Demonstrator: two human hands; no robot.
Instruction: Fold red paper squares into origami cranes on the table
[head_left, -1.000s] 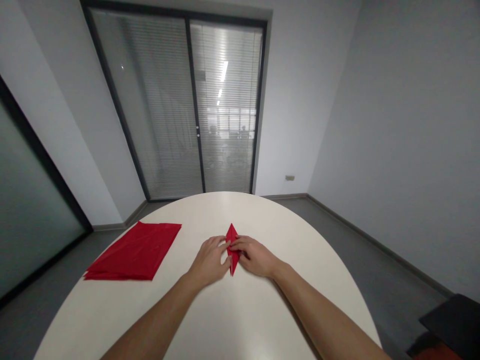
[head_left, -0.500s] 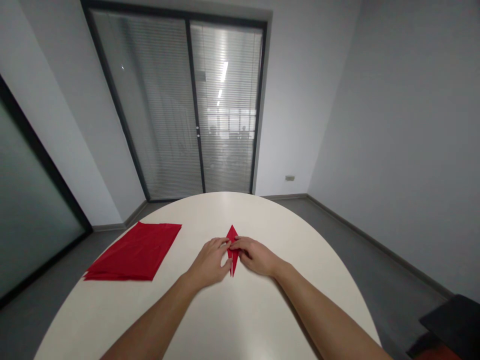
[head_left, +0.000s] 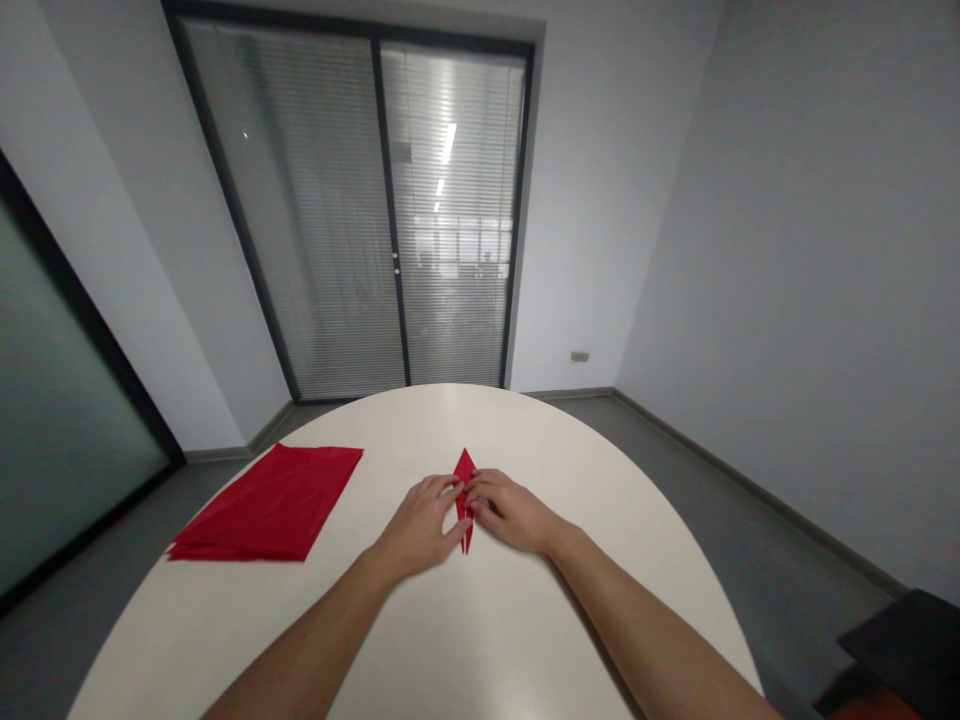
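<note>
A narrow, folded sheet of red paper (head_left: 465, 463) lies on the white table, shaped like a long diamond with its lower end split into two points. My left hand (head_left: 421, 527) holds it from the left, fingers on its middle and thumb on the lower part. From the other side my right hand (head_left: 511, 512) grips its right edge with curled fingers and thumb. The fingers of both hands meet over the paper and cover its middle.
A stack of red paper sheets (head_left: 274, 505) lies at the left of the round white table (head_left: 442, 650). Beyond the far edge stands a glass partition with blinds (head_left: 322, 230). A dark chair-like object (head_left: 907, 645) is at the lower right.
My left thumb has moved right onto the lower part of the folded paper. My right fingers have shifted slightly along its right edge. The paper stack has not moved.
</note>
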